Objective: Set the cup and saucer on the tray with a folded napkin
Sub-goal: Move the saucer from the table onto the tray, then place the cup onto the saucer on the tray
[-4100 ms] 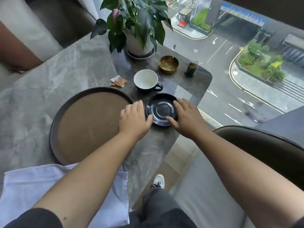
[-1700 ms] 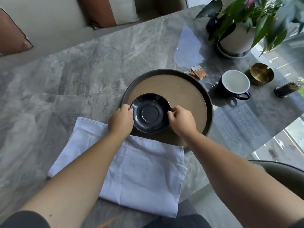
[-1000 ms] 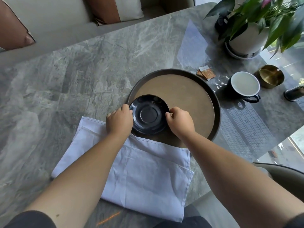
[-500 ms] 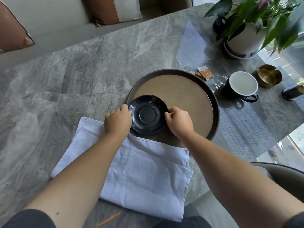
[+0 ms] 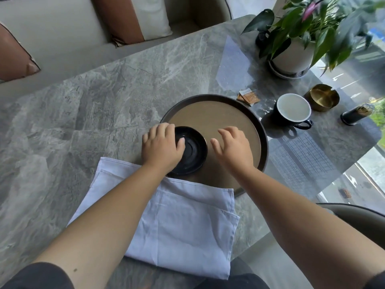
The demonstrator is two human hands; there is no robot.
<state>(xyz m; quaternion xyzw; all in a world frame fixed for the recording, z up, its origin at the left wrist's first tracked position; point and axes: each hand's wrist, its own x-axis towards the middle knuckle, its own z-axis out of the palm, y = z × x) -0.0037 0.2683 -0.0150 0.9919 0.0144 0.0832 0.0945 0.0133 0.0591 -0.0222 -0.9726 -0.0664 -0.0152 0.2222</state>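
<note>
The black saucer [image 5: 192, 152] lies on the near-left part of the round brown tray [image 5: 225, 115]. My left hand [image 5: 161, 147] rests over the saucer's left half, thumb on its inner surface. My right hand [image 5: 232, 148] hovers over the tray just right of the saucer, fingers spread, holding nothing. The dark cup [image 5: 292, 110] with a white inside stands on the table to the right of the tray, handle pointing toward me. A pale blue folded napkin [image 5: 177, 222] lies on the table in front of the tray and overlaps its near rim.
Sugar sachets [image 5: 249, 98] lie behind the tray. A brass ashtray [image 5: 321, 98], a dark toothpick jar [image 5: 357, 113] and a potted plant [image 5: 295, 53] stand at the far right. The grey marble table [image 5: 104, 113] ends at right above a window drop. A sofa lies beyond.
My right hand has let go of the saucer and lifted to the right with its fingers spread. My left hand has slid further over the saucer, which stays on the tray.
</note>
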